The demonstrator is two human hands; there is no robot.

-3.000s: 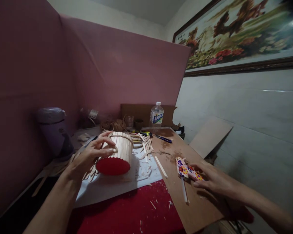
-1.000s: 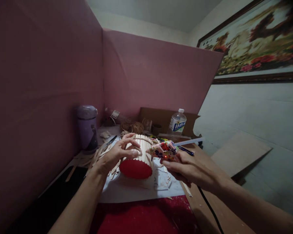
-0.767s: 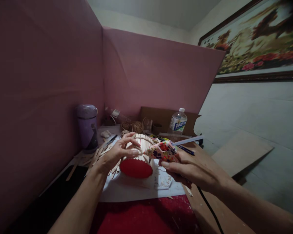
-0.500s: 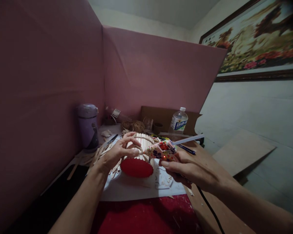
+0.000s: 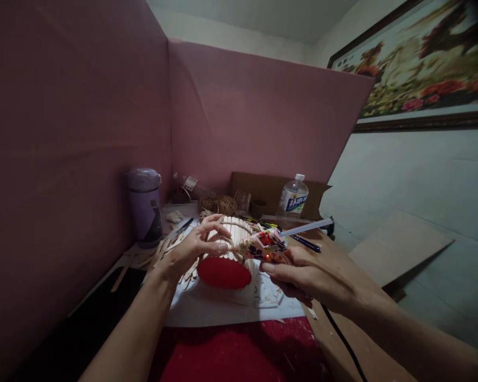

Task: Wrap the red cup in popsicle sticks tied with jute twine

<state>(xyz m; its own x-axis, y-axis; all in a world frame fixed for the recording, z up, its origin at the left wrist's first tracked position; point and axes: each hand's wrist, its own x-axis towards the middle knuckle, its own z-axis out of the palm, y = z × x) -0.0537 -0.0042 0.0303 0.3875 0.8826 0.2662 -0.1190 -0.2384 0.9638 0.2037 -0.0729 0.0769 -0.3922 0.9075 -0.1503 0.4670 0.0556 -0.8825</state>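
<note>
Dusky pink panels (image 5: 255, 111) — pale wall (image 5: 414, 175) beyond, framed picture (image 5: 426, 69) at upper right — dim light.

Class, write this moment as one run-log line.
left hand: on stick-covered cylinder | right hand: holding floral glue gun, nozzle at cylinder | indicator: red, lit | bottle: upright behind

The bare left forearm (image 5: 133, 323) rises diagonally from the lower left, its wrist fairly straight. The left hand (image 5: 197, 246) is turned with its back partly up, fingers arched forward and bent at the knuckles, the thumb stretched out below them with a gap between thumb and index finger. The bare right forearm (image 5: 406, 329) slants in from the lower right. The right hand (image 5: 308, 276) is curled in a grip, thumb lying forward along the near side, the other fingers partly hidden.
</note>
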